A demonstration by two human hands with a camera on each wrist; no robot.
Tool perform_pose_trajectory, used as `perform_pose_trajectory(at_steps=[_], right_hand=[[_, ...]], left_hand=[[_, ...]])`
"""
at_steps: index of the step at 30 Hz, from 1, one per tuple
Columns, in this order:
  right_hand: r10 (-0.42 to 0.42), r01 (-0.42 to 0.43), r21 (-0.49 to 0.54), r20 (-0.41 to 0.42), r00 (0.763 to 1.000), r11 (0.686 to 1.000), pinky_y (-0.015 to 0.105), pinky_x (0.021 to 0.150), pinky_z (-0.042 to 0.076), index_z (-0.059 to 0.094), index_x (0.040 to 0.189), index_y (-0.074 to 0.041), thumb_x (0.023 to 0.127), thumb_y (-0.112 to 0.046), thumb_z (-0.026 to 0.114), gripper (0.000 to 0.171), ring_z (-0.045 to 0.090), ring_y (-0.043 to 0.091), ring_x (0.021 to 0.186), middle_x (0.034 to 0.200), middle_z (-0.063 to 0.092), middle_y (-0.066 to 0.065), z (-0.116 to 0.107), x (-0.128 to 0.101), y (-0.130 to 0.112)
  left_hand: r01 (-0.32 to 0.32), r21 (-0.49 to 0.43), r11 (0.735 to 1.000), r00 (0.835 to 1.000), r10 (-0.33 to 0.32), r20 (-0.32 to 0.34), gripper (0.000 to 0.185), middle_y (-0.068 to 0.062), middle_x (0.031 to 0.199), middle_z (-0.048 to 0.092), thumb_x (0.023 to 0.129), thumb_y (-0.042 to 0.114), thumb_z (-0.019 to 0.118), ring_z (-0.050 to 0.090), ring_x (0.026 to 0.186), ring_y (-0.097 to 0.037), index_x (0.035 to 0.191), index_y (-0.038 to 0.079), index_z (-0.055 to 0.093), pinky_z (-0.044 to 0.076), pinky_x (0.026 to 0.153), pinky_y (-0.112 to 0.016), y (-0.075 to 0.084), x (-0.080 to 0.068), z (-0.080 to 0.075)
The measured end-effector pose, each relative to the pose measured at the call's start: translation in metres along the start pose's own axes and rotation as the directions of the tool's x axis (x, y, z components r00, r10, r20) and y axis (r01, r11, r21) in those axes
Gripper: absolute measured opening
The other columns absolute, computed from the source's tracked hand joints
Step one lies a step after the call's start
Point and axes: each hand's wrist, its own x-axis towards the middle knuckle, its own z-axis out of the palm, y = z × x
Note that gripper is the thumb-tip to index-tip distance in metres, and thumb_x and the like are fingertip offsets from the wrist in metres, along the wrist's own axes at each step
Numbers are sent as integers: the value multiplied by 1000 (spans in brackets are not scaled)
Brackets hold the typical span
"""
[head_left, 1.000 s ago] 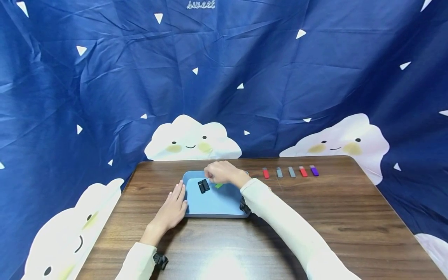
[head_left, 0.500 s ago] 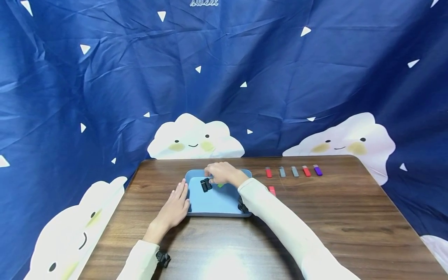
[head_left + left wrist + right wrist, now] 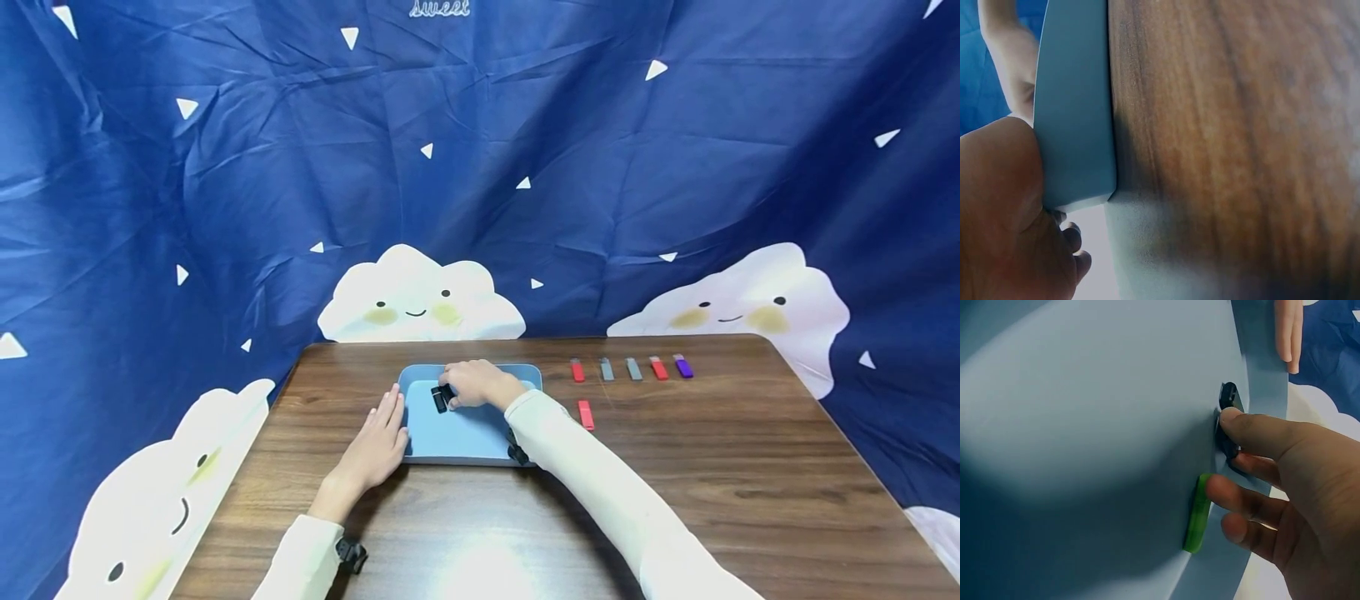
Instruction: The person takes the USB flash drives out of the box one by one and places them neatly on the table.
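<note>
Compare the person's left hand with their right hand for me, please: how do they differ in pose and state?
The left hand lies against the left side of the blue tray; the right hand reaches inside it. The left hand's fingers are fairly straight, the right hand's bent. The right hand pinches a black stick, while the left hand touches the tray. Both emerge from white sleeves.

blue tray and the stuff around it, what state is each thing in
Blue tray: upright on the table
Left hand: fingers straight, against the tray's left side
Right hand: pinching a black stick; whether it is lifted, cannot tell
Other black stick: lying in the tray
Green stick: in the tray, beside right fingertips
Row of five sticks: lying on the table
Lone red stick: lying apart from the row
</note>
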Motion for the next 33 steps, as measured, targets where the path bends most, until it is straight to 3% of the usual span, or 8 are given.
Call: perform_pose_trajectory(at_steps=[8,15,19,27,33], right_hand=[[14,-14,11,1,1000,1000,44,103,57,65,146,-17,98,-39,77,54,67,22,115,145,63,4,0,-4,-1],[45,-46,4,59,997,999,44,102,57,64,148,-19,96,-45,77,60,65,24,115,154,55,6,1,-7,4],[51,-52,16,68,996,999,43,100,56,64,147,-18,95,-46,78,61,63,22,110,151,57,7,1,-8,5],[50,-52,47,54,997,998,42,97,57,65,146,-17,95,-43,79,58,61,19,104,141,60,6,1,-11,6],[32,-33,59,17,999,998,42,94,57,66,143,-17,94,-42,81,57,61,19,100,140,60,6,2,-12,7]], left_hand=[[0,3,1000,1000,0,-6,63,-19,179,13,113,23,39,19,165,-41,166,-7,23,24,132,-61,0,0,1],[-1,0,1000,1000,1,-6,63,-19,179,11,113,23,39,19,165,-42,165,-9,24,23,132,-62,-2,-1,2],[-6,-11,1000,1000,6,-20,63,-22,178,14,112,21,40,21,163,-45,164,-11,26,24,131,-64,0,-1,1],[-6,-22,1000,999,5,-41,61,-28,175,21,109,16,43,24,161,-49,161,-14,30,26,129,-67,12,-4,-8],[-24,-27,999,998,23,-54,61,-30,174,22,109,15,44,24,161,-49,160,-16,31,25,130,-66,11,-4,-8]])
